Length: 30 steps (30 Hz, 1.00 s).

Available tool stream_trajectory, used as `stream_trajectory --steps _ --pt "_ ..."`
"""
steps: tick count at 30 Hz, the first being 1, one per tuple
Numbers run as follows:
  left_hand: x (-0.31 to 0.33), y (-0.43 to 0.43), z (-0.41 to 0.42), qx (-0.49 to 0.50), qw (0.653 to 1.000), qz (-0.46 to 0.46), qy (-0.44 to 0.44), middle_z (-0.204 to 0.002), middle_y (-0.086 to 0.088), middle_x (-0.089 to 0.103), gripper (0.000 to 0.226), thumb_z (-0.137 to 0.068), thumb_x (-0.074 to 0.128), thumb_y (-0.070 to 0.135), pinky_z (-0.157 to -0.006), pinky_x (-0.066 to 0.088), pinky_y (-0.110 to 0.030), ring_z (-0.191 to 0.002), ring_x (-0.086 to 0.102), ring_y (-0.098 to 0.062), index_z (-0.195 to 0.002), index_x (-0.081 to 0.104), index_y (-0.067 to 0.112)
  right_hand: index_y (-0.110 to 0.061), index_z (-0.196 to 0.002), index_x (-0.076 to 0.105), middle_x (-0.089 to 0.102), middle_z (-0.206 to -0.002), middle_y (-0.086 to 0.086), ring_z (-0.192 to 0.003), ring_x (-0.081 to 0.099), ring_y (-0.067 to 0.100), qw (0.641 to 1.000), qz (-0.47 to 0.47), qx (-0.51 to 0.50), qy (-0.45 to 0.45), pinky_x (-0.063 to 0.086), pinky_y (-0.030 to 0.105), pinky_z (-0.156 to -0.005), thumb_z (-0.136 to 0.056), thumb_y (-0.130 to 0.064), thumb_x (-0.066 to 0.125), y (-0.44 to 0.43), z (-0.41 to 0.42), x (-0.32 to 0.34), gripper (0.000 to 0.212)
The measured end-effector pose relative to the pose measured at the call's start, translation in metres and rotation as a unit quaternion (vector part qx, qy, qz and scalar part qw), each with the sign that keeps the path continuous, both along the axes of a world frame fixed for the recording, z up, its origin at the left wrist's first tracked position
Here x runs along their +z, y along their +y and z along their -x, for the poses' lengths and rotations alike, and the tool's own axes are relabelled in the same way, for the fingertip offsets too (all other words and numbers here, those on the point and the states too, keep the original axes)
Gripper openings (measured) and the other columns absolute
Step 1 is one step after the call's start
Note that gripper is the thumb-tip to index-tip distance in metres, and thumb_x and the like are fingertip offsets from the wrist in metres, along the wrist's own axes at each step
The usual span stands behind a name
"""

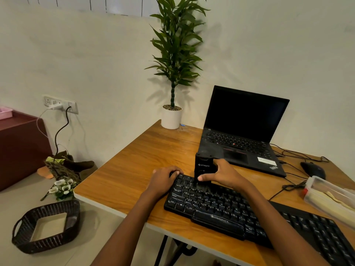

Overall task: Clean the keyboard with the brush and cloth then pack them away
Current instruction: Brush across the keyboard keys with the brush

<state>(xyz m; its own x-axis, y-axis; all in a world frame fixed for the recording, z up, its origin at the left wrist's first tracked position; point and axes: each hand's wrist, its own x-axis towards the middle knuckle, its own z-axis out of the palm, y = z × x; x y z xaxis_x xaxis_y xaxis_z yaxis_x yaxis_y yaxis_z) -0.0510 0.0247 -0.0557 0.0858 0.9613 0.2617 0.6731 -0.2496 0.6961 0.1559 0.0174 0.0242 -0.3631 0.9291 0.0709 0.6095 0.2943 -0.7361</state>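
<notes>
Head view: right grip [223, 174] grasping black block [203, 166], likely brush, on keyboard [211, 206]; left grip [165, 176] clutching keyboard corner. Step: brushing. Next: sweep key rows.

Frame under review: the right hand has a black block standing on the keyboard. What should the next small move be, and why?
Probably draw the black block, seemingly the brush, rightward along the upper key rows. The right hand grips it upright on the keyboard near its far-left end, the left hand holds that corner steady, and most keys lie to the block's right.
</notes>
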Motion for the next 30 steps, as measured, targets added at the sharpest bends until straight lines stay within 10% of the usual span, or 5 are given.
stream_trajectory --steps 12,19,30 --pt "0.0 -0.001 0.001 -0.004 1.0 0.004 -0.019 -0.103 -0.004 0.07 0.024 -0.098 0.044 0.019 -0.097 0.037 -0.042 -0.095 0.062 -0.023 -0.108 0.066 0.019 -0.017 -0.116 0.058 0.064 -0.111 0.0 -0.102 0.06 0.015 0.998 -0.043 0.014 0.045 0.05 0.03 -0.088 -0.07 -0.026 0.08 0.005 0.05 -0.014 0.053" --pt "0.001 -0.002 -0.002 0.007 1.0 -0.01 -0.002 -0.112 0.01 0.067 0.023 -0.099 0.045 0.025 -0.095 0.022 -0.029 -0.107 0.057 -0.01 -0.106 0.067 0.027 -0.021 -0.108 0.057 0.064 -0.1 -0.008 -0.093 0.061 0.005 0.999 0.027 0.018 0.014 0.048 0.019 -0.079 -0.068 -0.026 0.081 -0.002 0.003 0.002 0.047" --pt "0.006 0.002 -0.001 -0.021 0.998 0.03 -0.043 -0.112 0.003 0.067 0.019 -0.095 0.052 0.019 -0.102 0.039 -0.046 -0.107 0.058 -0.015 -0.102 0.069 0.024 -0.017 -0.107 0.056 0.062 -0.1 -0.004 -0.092 0.06 0.013 0.996 -0.015 -0.085 0.024 0.047 0.021 -0.075 -0.07 -0.021 0.079 -0.023 -0.048 0.003 0.043"
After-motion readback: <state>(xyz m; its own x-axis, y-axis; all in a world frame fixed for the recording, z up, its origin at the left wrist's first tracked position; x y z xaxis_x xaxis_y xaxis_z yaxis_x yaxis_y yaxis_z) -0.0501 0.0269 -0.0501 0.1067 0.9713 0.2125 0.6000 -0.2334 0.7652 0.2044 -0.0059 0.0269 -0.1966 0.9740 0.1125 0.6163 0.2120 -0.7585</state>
